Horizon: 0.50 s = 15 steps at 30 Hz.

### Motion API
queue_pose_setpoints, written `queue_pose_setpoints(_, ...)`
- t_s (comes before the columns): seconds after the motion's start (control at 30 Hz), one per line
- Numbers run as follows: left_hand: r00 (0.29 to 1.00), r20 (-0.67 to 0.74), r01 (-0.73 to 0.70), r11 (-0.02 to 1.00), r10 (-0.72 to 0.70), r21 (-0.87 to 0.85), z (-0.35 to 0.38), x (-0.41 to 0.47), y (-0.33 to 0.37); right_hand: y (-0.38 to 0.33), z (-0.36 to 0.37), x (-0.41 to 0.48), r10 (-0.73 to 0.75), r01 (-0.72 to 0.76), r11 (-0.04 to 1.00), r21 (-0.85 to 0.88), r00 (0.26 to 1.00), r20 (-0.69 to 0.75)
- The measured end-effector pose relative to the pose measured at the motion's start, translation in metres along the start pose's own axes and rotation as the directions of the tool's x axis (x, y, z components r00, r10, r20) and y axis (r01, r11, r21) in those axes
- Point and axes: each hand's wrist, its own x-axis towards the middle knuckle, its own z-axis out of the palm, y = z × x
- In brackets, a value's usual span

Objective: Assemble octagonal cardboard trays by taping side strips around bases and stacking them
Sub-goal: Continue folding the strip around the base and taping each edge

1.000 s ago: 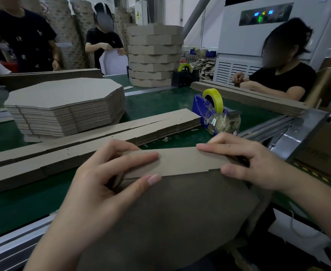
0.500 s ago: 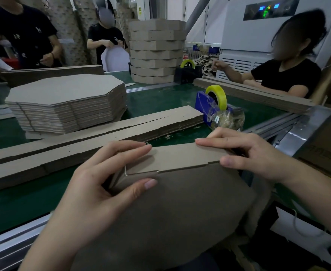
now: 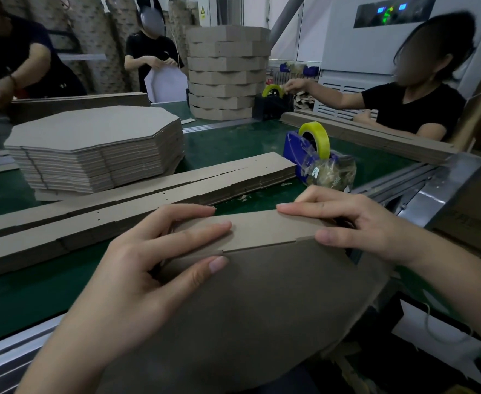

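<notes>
The strip (image 3: 267, 231) lies crosswise along the base (image 3: 262, 308); left hand (image 3: 136, 280) and right hand (image 3: 361, 226) each grip it, pinching; tape (image 3: 317, 137) beyond the strip, nearer the right hand.

a packaging factory floor: a green conveyor belt (image 3: 233, 146) lined with workers (image 3: 412, 109), stacks of cut cardboard (image 3: 91, 143), tape dispensers (image 3: 304, 155), finished trays (image 3: 227, 72) piled high, and a big white machine (image 3: 344, 52) behind.

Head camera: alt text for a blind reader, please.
The left hand and right hand hold a side strip against the edge of a cardboard base at a green table. Behind lie stacked octagonal bases, flat strips and a blue tape dispenser.
</notes>
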Motion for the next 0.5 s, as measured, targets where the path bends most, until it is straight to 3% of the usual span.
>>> queue_pose_setpoints(0.23, 0.987, 0.162, -0.071, 0.930, 0.013, 0.360, 0.003, 0.017, 0.022, 0.000, 0.004, 0.003, -0.045, 0.045, 0.998, -0.043, 0.999, 0.015)
queue_pose_setpoints(0.5, 0.980, 0.192, -0.052, 0.882, -0.045, 0.468, 0.009, 0.020, 0.025, 0.010, 0.005, -0.001, -0.055, 0.053, 0.996, -0.071, 0.998, -0.029)
